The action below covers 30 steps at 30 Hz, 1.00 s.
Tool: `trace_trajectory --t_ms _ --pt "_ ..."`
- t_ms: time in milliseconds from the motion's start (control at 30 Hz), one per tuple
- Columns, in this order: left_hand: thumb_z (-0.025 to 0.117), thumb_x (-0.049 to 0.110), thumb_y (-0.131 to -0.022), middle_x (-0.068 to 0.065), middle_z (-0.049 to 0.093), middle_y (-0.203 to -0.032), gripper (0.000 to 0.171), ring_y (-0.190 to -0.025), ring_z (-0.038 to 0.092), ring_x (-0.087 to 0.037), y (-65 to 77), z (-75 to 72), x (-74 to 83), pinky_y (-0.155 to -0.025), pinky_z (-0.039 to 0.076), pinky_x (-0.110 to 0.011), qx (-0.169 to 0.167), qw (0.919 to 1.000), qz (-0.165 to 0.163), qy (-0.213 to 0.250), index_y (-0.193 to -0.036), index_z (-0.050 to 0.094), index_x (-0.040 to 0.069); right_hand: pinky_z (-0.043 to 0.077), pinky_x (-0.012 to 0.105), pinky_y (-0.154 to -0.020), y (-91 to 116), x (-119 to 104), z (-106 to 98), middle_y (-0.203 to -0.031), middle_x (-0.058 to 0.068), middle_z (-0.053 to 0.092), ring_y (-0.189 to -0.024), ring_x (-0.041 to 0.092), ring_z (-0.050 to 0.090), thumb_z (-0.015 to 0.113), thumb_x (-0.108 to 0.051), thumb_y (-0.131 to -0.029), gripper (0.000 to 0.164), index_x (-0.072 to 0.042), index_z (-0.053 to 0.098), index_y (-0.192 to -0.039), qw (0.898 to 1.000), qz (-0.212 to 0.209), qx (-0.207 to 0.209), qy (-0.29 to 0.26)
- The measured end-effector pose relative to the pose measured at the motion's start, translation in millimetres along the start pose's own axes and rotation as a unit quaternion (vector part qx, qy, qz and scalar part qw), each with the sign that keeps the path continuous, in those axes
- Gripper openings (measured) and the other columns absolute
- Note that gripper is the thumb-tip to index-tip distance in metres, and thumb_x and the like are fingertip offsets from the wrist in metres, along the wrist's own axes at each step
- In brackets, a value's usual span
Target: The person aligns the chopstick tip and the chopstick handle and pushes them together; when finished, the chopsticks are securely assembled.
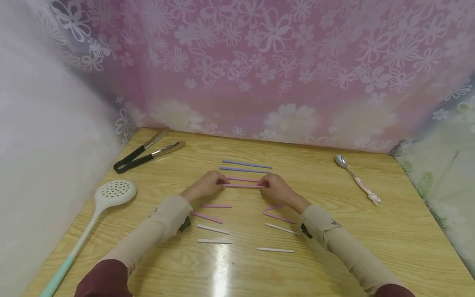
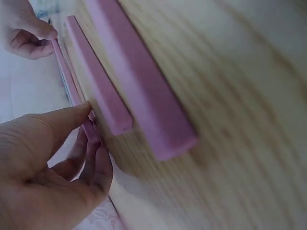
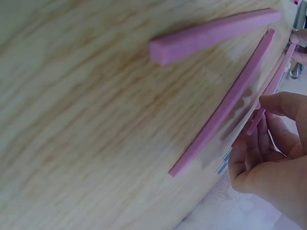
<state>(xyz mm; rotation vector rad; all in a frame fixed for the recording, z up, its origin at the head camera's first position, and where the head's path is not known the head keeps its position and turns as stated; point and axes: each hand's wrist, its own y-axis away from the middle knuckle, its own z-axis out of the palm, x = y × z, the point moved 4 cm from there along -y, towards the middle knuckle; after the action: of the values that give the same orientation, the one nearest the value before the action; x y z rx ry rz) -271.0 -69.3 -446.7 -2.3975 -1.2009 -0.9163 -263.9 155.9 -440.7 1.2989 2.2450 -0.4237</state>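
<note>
- At the far left we have a white skimmer (image 1: 101, 205) with a pale green handle, lying on the wood-grain desk (image 1: 167, 264).
- Beyond it lie black-handled tongs (image 1: 138, 163), their arms spread.
- Next come two pink sticks (image 1: 217, 206) and two white sticks (image 1: 215, 241), on the near side of the left hand (image 1: 208, 184).
- That hand pinches one end of a long pink stick (image 1: 243, 186), thumb against curled fingers.
- The long pink stick spans the gap between both hands near the desk's middle, just in front of another pink stick (image 1: 243, 179) and two blue sticks (image 1: 245, 169). We cannot tell whether it touches the desk.
- We judge it light and stiff, with flat sides that should resist rolling; its dull surface suggests little slip. Being thin, it might snap if bent, so we would take it lightly near both ends, thumb and fingertips on opposite faces, without pushing inward.
- The right hand (image 1: 277, 187) pinches the other end in the same way, a short tip protruding past the thumb.
- Nearer us on that side are two more pink sticks (image 1: 279, 218) and two more white sticks (image 1: 275, 250).
- At the far right lies a spoon (image 1: 349, 169) with a rabbit-shaped handle end.
</note>
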Motion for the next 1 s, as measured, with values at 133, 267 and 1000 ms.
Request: trace_trajectory --t_ms 133,267,1000 --pt "0.058 -0.001 -0.092 -0.013 0.064 -0.098 0.017 -0.089 0.058 -0.022 -1.2 -1.2 1.3 -0.080 0.051 -0.030 0.001 0.9998 -0.015 0.009 -0.105 0.067 -0.005 0.053 0.033 -0.074 -1 -1 0 -0.091 0.014 0.064 -0.082 0.022 0.059 0.062 0.002 -0.087 0.008 0.005 0.068 -0.092 1.000 0.010 -0.002 0.001" --pt "0.057 -0.001 -0.092 -0.013 0.063 -0.098 0.017 -0.088 0.057 -0.021 -1.3 -2.3 2.2 -0.079 0.050 -0.030 0.000 0.9996 -0.025 0.010 -0.106 0.066 -0.005 0.052 0.032 -0.072 -1 -1 -1 -0.089 0.013 0.063 -0.080 0.021 0.058 0.062 0.003 -0.087 0.008 0.005 0.068 -0.091 1.000 0.007 0.003 0.003" --pt "0.059 0.007 -0.094 -0.015 0.065 -0.112 0.022 -0.105 0.060 -0.028 14.7 -6.5 -4.1 -0.095 0.048 -0.040 0.026 0.9986 -0.032 0.032 -0.112 0.065 -0.003 0.053 0.038 -0.076 16 1 -11 -0.089 0.012 0.065 -0.083 0.025 0.060 0.065 -0.005 -0.088 0.013 0.005 0.069 -0.096 0.999 -0.005 0.031 0.010"
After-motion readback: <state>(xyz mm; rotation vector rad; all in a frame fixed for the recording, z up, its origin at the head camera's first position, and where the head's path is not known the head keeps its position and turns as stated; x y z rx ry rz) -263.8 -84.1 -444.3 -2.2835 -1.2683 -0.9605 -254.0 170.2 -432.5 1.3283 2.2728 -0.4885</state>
